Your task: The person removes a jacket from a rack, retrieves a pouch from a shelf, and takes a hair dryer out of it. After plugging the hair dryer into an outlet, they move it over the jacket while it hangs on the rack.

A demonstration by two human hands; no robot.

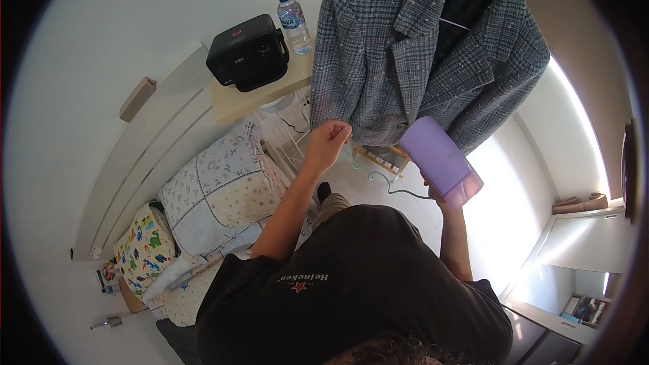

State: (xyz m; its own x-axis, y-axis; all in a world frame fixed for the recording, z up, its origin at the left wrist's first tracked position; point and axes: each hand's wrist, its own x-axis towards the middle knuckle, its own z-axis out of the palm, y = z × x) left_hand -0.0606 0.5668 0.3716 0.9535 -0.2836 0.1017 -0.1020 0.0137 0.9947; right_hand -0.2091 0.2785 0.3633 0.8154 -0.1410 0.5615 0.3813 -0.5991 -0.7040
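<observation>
A grey checked jacket [368, 47] hangs on a hanger at the top of the view. My left hand [329, 140] is at its lower left edge, fingers pressed together; whether they pinch the hem is too small to tell. My right hand [443, 192] is wrapped round a purple handheld appliance [438, 159], whose body hides most of the fingers. The top of the appliance is close to the jacket's lower edge. A greenish cord [405, 192] runs from near the right hand toward a small wooden stand [382, 159] below the jacket.
A shelf [233, 107] at the upper left holds a black projector-like device [249, 54] and a water bottle [293, 23]. Below it is a bed with a patterned pillow [216, 182] and a dinosaur-print pillow [145, 247]. A cabinet [588, 233] stands at the right.
</observation>
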